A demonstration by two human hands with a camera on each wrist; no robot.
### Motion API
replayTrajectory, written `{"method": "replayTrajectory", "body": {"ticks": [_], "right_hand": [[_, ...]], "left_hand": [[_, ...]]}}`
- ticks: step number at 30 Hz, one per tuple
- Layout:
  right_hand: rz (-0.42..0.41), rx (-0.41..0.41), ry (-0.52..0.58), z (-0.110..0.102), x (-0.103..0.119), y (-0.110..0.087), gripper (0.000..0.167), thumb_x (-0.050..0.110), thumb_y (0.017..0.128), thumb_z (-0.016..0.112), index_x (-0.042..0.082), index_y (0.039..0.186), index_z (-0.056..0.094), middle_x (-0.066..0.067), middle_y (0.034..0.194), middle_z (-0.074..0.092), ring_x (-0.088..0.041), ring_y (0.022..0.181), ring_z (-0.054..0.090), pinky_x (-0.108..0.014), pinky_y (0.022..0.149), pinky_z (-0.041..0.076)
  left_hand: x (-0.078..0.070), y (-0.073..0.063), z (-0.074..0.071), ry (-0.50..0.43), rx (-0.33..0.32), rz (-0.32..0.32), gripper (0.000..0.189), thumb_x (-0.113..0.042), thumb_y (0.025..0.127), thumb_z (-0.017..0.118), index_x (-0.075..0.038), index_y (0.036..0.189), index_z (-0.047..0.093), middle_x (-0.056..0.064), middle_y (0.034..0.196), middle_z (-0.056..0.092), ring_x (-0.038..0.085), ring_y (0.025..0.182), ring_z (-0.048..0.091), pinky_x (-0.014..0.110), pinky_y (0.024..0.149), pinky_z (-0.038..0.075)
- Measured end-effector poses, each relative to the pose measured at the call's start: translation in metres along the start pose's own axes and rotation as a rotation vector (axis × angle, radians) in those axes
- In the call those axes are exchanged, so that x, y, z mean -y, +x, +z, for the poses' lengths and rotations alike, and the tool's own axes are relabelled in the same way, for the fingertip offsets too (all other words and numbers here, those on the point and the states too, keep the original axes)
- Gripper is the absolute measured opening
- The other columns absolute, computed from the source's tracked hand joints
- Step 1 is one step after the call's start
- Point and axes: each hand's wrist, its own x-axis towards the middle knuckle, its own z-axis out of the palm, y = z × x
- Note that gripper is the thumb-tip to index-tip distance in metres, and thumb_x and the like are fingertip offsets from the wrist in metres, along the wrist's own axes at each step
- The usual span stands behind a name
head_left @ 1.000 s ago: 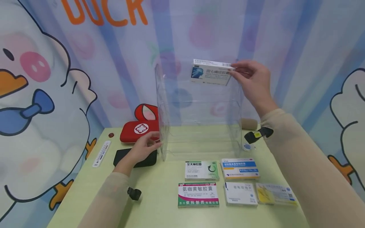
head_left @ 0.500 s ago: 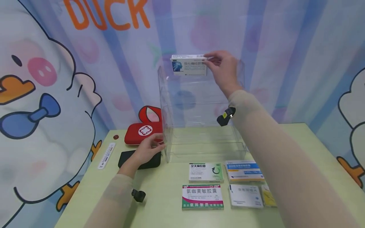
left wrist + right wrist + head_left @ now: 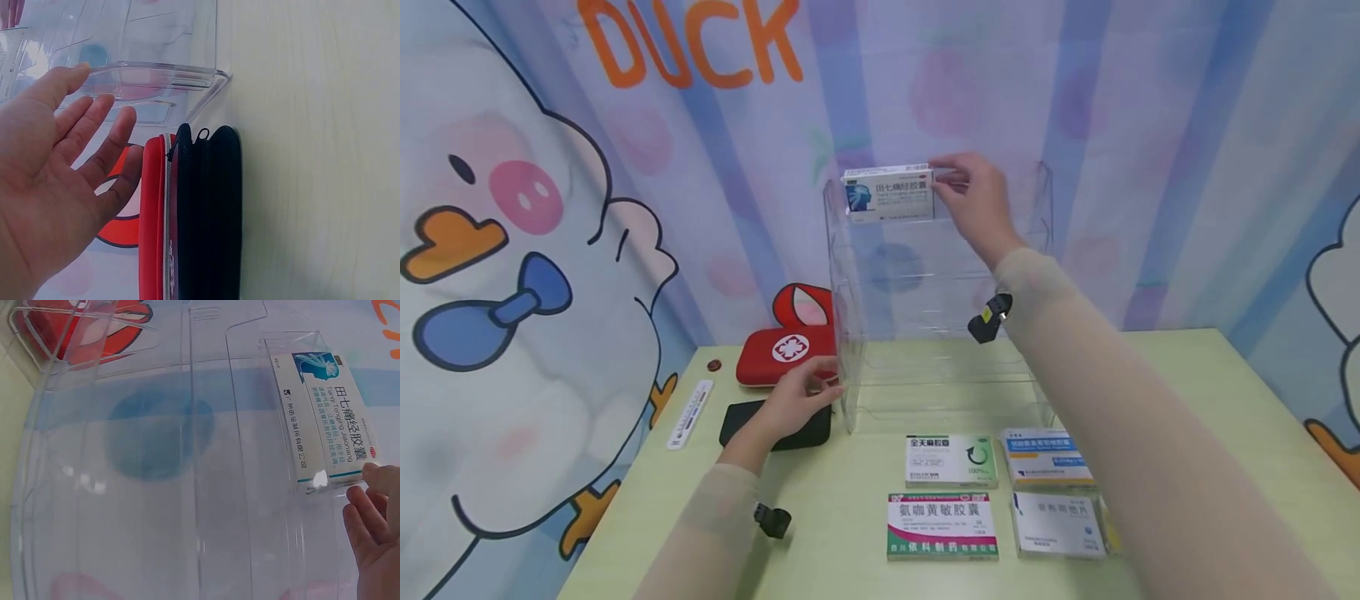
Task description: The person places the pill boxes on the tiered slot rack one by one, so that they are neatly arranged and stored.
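Beside the top tier of a clear stepped plastic display rack [image 3: 847, 342], my right hand [image 3: 977, 196] pinches the right end of a white medicine box [image 3: 891, 196] with a blue picture on its front. In the right wrist view the box [image 3: 322, 419] stands within the upper clear tier, and the thumb of the right hand [image 3: 378, 512] is at its end. Low at the rack's left side is my left hand [image 3: 797, 400]. Its thumb touches the rack's edge in the left wrist view, and the other fingers of the left hand [image 3: 62, 175] are spread and loosely bent.
Before the rack lie a green-and-white box [image 3: 951, 461], a pink-and-green box [image 3: 942, 527], a blue-and-white box [image 3: 1048, 458] and a white box [image 3: 1058, 523]. A yellow one is mostly hidden. Left are a red case [image 3: 767, 367], black case [image 3: 741, 417] and white strip [image 3: 690, 415].
My right hand has carried the medicine box left and then lowered it slightly at the rack's top tier. The left hand stays at the rack's side. The head view has shifted slightly.
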Motion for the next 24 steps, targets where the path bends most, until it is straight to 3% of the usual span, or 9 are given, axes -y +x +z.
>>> {"method": "replayTrajectory", "body": {"ticks": [5,9,13,17,19,24], "right_hand": [[-0.046,0.012,0.000,-0.022,-0.008,-0.035,0.041,0.007,0.097,0.071,0.011,0.137,0.065,-0.005,0.143,0.061,-0.018,0.130,0.062,-0.021,0.109,0.048],[-0.100,-0.007,0.051,-0.044,-0.022,-0.085,0.037,0.003,0.095,0.072,0.006,0.132,0.069,-0.008,0.142,0.060,-0.021,0.129,0.061,-0.025,0.110,0.049],[-0.082,-0.007,0.063,-0.065,-0.039,-0.138,0.034,0.006,0.095,0.073,0.007,0.130,0.071,-0.006,0.141,0.061,-0.020,0.127,0.061,-0.023,0.109,0.049],[-0.022,0.009,-0.040,-0.088,-0.056,-0.184,0.032,0.013,0.097,0.073,0.010,0.129,0.072,-0.004,0.140,0.062,-0.006,0.121,0.062,-0.012,0.103,0.048],[0.005,0.012,-0.105,-0.100,-0.063,-0.203,0.031,0.015,0.097,0.073,0.012,0.128,0.072,-0.003,0.138,0.063,-0.007,0.118,0.064,-0.008,0.099,0.046],[0.071,0.026,-0.299,-0.130,-0.078,-0.243,0.030,0.021,0.098,0.073,0.017,0.128,0.072,-0.004,0.135,0.067,-0.026,0.126,0.061,-0.007,0.091,0.041]], "left_hand": [[0.000,-0.002,0.003,-0.005,0.007,0.010,0.055,-0.025,0.098,0.072,-0.020,0.148,0.052,0.007,0.142,0.059,0.025,0.109,0.063,0.031,0.086,0.061],[-0.001,-0.002,0.004,-0.002,0.009,0.009,0.055,-0.025,0.098,0.072,-0.021,0.148,0.051,0.006,0.143,0.058,0.025,0.109,0.063,0.033,0.088,0.061],[-0.003,-0.002,0.001,0.007,0.010,0.014,0.055,-0.024,0.098,0.072,-0.022,0.148,0.050,0.006,0.143,0.058,0.026,0.110,0.063,0.035,0.088,0.061],[-0.005,-0.002,0.001,0.005,0.017,0.012,0.055,-0.025,0.098,0.072,-0.022,0.148,0.050,0.007,0.143,0.057,0.026,0.110,0.062,0.034,0.087,0.061],[-0.005,-0.002,0.002,0.000,0.015,0.008,0.055,-0.025,0.098,0.072,-0.022,0.148,0.051,0.007,0.143,0.057,0.026,0.110,0.062,0.034,0.087,0.061],[-0.004,-0.004,0.004,-0.010,0.011,0.002,0.055,-0.025,0.098,0.072,-0.022,0.148,0.051,0.006,0.143,0.057,0.026,0.111,0.063,0.034,0.087,0.061]]}}
